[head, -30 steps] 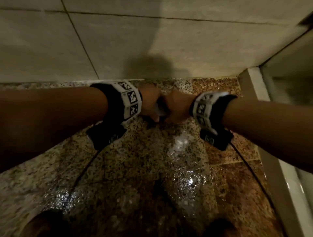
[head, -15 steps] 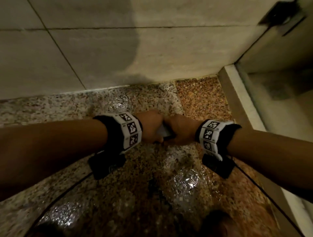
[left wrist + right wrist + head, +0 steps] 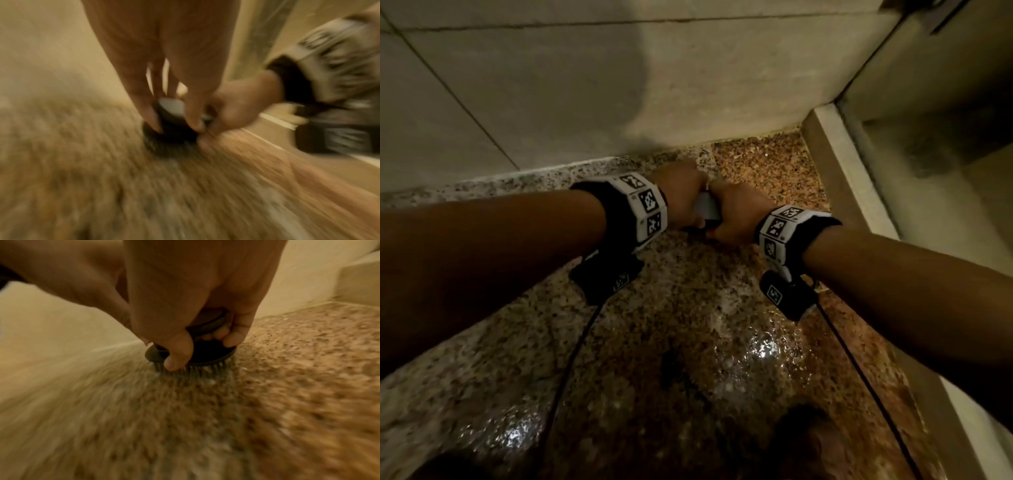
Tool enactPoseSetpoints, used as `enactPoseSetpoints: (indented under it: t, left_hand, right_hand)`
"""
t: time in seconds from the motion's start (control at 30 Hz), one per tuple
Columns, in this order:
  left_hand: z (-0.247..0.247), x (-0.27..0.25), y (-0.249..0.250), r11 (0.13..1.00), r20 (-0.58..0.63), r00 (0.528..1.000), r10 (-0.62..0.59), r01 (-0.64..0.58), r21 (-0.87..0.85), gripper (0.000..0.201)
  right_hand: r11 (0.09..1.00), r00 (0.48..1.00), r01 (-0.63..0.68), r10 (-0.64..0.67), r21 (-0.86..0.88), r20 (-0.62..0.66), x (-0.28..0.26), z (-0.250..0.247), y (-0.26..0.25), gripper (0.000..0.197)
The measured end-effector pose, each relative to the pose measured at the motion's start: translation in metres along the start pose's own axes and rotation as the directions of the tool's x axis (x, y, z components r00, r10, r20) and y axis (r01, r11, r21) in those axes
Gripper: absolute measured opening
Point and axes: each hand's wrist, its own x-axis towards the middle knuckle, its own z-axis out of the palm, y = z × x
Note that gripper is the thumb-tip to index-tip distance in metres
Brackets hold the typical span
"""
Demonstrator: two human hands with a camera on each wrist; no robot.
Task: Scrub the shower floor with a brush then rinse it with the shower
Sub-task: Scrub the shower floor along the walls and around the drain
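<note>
L hand [image 3: 683, 198] & R hand [image 3: 736, 216] fingers both clenched on brush [image 3: 203, 356], bristles on wet floor [image 3: 688, 342].

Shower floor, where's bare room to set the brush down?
Bare patches: the orange strip between the wall and the curb, and the speckled floor under the left forearm. Crowded: the middle, where the left hand and right hand grip the brush, cables trailing.
</note>
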Motion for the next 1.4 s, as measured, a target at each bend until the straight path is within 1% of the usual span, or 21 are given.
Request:
enactPoseSetpoints:
  t: [0.07, 0.13, 0.17, 0.2, 0.27, 0.37, 0.43, 0.5, 0.57, 0.6, 0.67, 0.73, 0.8, 0.87, 0.93, 1.0, 1.07, 1.13, 1.2, 1.23, 1.4]
  left_hand:
    - [0.009, -0.010, 0.002, 0.999, 0.135, 0.990, 0.032, -0.030, -0.013, 0.046]
    - [0.032, -0.038, 0.007, 0.995, 0.285, 0.955, 0.083, -0.061, -0.083, 0.046]
    - [0.040, -0.052, 0.007, 0.989, 0.319, 0.942, 0.103, -0.063, -0.135, 0.049]
    - [0.043, -0.059, 0.006, 0.984, 0.320, 0.940, 0.116, -0.065, -0.165, 0.051]
    - [0.033, -0.047, -0.003, 0.991, 0.192, 0.978, 0.086, -0.063, -0.120, 0.051]
    - [-0.001, -0.007, -0.013, 1.000, 0.003, 1.000, -0.026, 0.026, -0.011, 0.044]
    - [-0.006, 0.005, -0.017, 0.999, 0.069, 0.997, -0.034, 0.035, -0.003, 0.039]
    - [0.006, -0.014, -0.013, 1.000, 0.233, 0.972, 0.025, -0.028, 0.008, 0.039]
    - [0.029, -0.044, -0.011, 0.994, 0.317, 0.942, 0.109, -0.105, -0.030, 0.044]
    - [0.037, -0.056, -0.012, 0.988, 0.327, 0.933, 0.149, -0.128, -0.086, 0.048]
    - [0.037, -0.057, -0.017, 0.983, 0.237, 0.956, 0.171, -0.151, -0.103, 0.050]
    - [0.019, -0.035, -0.029, 0.995, 0.133, 0.987, 0.088, -0.080, -0.058, 0.038]
    - [0.003, -0.012, -0.040, 1.000, 0.093, 0.996, 0.010, -0.008, -0.023, 0.025]
    - [0.005, -0.010, -0.042, 1.000, 0.168, 0.985, 0.024, -0.022, -0.013, 0.029]
    - [0.019, -0.040, -0.033, 0.994, 0.303, 0.948, 0.101, -0.111, 0.015, 0.040]
    - [0.044, -0.074, -0.028, 0.981, 0.372, 0.912, 0.173, -0.192, 0.015, 0.051]
    - [0.049, -0.084, -0.028, 0.974, 0.315, 0.923, 0.220, -0.223, -0.028, 0.058]
    - [0.030, -0.064, -0.036, 0.986, 0.231, 0.960, 0.162, -0.166, -0.002, 0.059]
    - [0.014, -0.046, -0.041, 0.993, 0.171, 0.982, 0.083, -0.096, 0.065, 0.057]
    - [0.014, -0.045, -0.041, 0.994, 0.164, 0.983, 0.085, -0.094, 0.048, 0.057]
    - [0.063, -0.099, -0.024, 0.969, 0.325, 0.920, 0.218, -0.165, -0.184, 0.061]
  right_hand:
    - [0.995, 0.996, 0.073, -0.070, -0.070, 0.053, -0.013, 0.009, -0.007, 0.048]
    - [0.971, 0.974, 0.171, -0.141, -0.167, 0.179, -0.042, 0.033, -0.015, 0.044]
    - [0.968, 0.963, 0.186, -0.145, -0.171, 0.226, -0.054, 0.040, -0.017, 0.043]
    - [0.970, 0.964, 0.188, -0.152, -0.152, 0.219, -0.057, 0.041, -0.019, 0.043]
    - [0.982, 0.984, 0.145, -0.130, -0.121, 0.124, -0.035, 0.028, -0.018, 0.046]
    - [1.000, 0.999, -0.009, 0.007, -0.027, -0.049, 0.020, 0.001, -0.009, 0.054]
    - [1.000, 0.999, 0.000, -0.001, -0.025, -0.049, 0.033, 0.000, -0.012, 0.054]
    - [0.995, 0.996, 0.060, -0.054, -0.085, 0.073, 0.010, 0.016, -0.023, 0.046]
    - [0.984, 0.975, 0.152, -0.133, -0.096, 0.179, -0.028, 0.038, -0.030, 0.042]
    - [0.981, 0.964, 0.176, -0.154, -0.084, 0.218, -0.041, 0.042, -0.032, 0.042]
    - [0.978, 0.967, 0.188, -0.169, -0.086, 0.192, -0.031, 0.032, -0.032, 0.048]
    - [0.986, 0.990, 0.118, -0.107, -0.117, 0.096, 0.006, 0.012, -0.030, 0.047]
    - [0.993, 0.997, 0.072, -0.068, -0.095, 0.038, 0.032, -0.004, -0.034, 0.038]
    - [0.990, 0.994, 0.104, -0.100, -0.097, 0.052, 0.025, -0.001, -0.046, 0.036]
    - [0.980, 0.981, 0.162, -0.146, -0.117, 0.130, -0.008, 0.023, -0.051, 0.040]
    - [0.961, 0.955, 0.216, -0.172, -0.171, 0.242, -0.045, 0.046, -0.058, 0.039]
    - [0.942, 0.948, 0.230, -0.159, -0.244, 0.277, -0.041, 0.044, -0.064, 0.036]
    - [0.957, 0.973, 0.153, -0.103, -0.245, 0.205, -0.012, 0.027, -0.061, 0.038]
    - [0.945, 0.980, 0.166, -0.126, -0.281, 0.155, 0.010, 0.012, -0.060, 0.037]
    - [0.941, 0.974, 0.200, -0.160, -0.273, 0.163, 0.013, 0.014, -0.059, 0.037]
    - [0.899, 0.900, 0.362, -0.269, -0.247, 0.343, -0.055, 0.047, -0.067, 0.036]
